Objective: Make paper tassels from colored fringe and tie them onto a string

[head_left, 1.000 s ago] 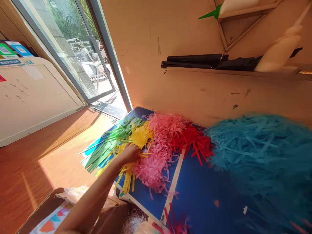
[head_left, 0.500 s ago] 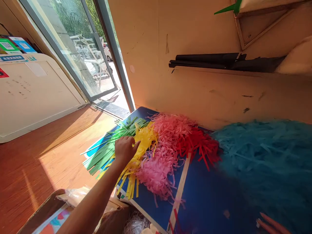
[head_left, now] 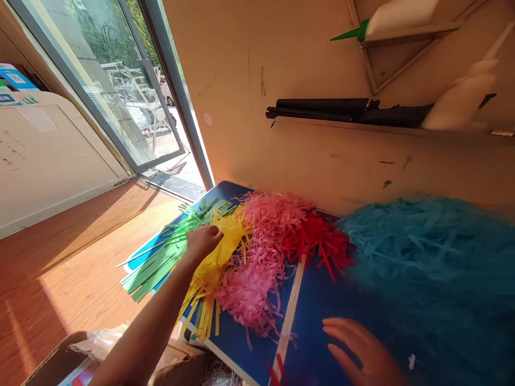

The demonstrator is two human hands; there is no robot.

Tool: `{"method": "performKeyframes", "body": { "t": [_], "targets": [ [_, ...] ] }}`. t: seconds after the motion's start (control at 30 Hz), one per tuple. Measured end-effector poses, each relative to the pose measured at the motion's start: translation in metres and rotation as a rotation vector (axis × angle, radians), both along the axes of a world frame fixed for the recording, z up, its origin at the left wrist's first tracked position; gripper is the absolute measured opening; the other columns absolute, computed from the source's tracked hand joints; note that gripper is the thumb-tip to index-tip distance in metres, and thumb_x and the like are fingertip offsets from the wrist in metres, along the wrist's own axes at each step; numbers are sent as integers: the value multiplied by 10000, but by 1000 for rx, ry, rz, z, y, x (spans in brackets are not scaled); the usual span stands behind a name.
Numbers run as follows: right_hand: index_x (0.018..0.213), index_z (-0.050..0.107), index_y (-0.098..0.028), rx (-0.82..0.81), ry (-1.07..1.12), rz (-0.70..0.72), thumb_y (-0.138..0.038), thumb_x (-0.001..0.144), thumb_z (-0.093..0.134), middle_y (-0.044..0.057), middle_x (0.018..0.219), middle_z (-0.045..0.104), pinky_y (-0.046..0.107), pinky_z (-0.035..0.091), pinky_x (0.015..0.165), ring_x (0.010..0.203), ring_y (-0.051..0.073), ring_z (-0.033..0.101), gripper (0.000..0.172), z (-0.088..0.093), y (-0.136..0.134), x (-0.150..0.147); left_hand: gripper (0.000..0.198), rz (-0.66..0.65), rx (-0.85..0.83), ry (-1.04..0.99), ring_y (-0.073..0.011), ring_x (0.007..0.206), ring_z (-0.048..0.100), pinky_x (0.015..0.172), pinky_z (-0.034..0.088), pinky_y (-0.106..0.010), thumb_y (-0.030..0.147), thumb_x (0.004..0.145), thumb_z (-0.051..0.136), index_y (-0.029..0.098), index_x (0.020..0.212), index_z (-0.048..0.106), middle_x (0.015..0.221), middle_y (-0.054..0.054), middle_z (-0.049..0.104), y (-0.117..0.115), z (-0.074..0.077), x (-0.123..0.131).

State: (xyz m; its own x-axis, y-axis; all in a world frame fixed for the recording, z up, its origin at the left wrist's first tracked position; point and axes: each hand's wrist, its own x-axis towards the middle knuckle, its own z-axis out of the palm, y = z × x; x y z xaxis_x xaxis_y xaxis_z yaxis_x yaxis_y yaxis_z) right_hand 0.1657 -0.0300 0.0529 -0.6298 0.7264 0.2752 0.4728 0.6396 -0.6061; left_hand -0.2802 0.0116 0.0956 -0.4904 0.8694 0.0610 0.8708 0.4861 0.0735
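Note:
My left hand [head_left: 203, 240] is closed over yellow shredded paper [head_left: 227, 241], whose strips look blurred beside the fingers; the grip itself is partly hidden. Green paper strips [head_left: 161, 262] fan out to its left. Low on the right, my right hand [head_left: 360, 348] is open above the blue tabletop [head_left: 322, 311], fingers spread and holding nothing. To the right of the yellow paper lie pink shredded paper [head_left: 251, 295], coral shredded paper [head_left: 277, 209] and red shredded paper [head_left: 322, 241]. A large teal heap of paper strips [head_left: 422, 236] covers the table's right side.
A wall [head_left: 301, 166] stands behind the table, with a ledge bearing black rolls [head_left: 317, 110] and white bottles [head_left: 462, 99]. An open cardboard box [head_left: 181, 364] sits below the table's front edge. At the left are a glass door [head_left: 132, 91] and a white counter [head_left: 52, 145].
My left hand has closed from a looser, thumb-out shape at the yellow paper. My right hand has come further into view from the lower right. The view has shifted slightly right.

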Motion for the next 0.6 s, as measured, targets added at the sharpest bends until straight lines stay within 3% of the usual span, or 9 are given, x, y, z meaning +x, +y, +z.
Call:
{"method": "performKeyframes", "body": {
  "t": [0.13,0.2,0.3,0.43,0.53,0.6],
  "targets": [
    [1130,705,-255,-174,106,230,-237,870,607,72,1160,708,370,496,985,1107,243,642,278,22,29,-111,366,-18,23,37,-290,951,654,769,387,-373,400,855,422,235,879,749,956,-76,759,-6,21,3],
    [1063,727,-204,-274,111,215,-207,845,624,79,1070,729,333,515,895,975,228,675,241,21,42,-165,365,-32,29,52,-307,996,642,795,382,-389,385,867,423,234,840,754,957,-87,757,-8,24,5],
    [978,749,-186,-360,108,141,-182,836,629,66,1006,749,280,498,845,926,209,683,186,9,56,-230,360,-24,43,34,-309,1003,645,782,390,-379,385,881,439,233,839,762,964,-92,757,-10,20,3],
    [998,751,-180,-401,94,70,-229,864,620,94,1061,746,283,466,861,996,229,674,194,-6,64,-288,345,25,71,-55,-259,883,676,682,393,-323,449,878,488,233,902,756,956,-65,770,-8,14,-3],
    [1075,724,-149,-441,79,-17,-340,841,669,147,1074,731,320,463,813,986,278,668,307,-12,68,-317,337,28,96,-115,-227,829,679,639,381,-296,464,869,504,231,849,746,903,-44,769,-6,11,-7],
    [1025,728,-154,-467,88,-52,-337,829,675,141,1019,736,316,453,760,927,276,667,274,-15,70,-331,338,12,111,-153,-212,785,676,618,375,-284,480,857,515,230,796,735,825,-28,758,-5,10,-9]
  ]
}}
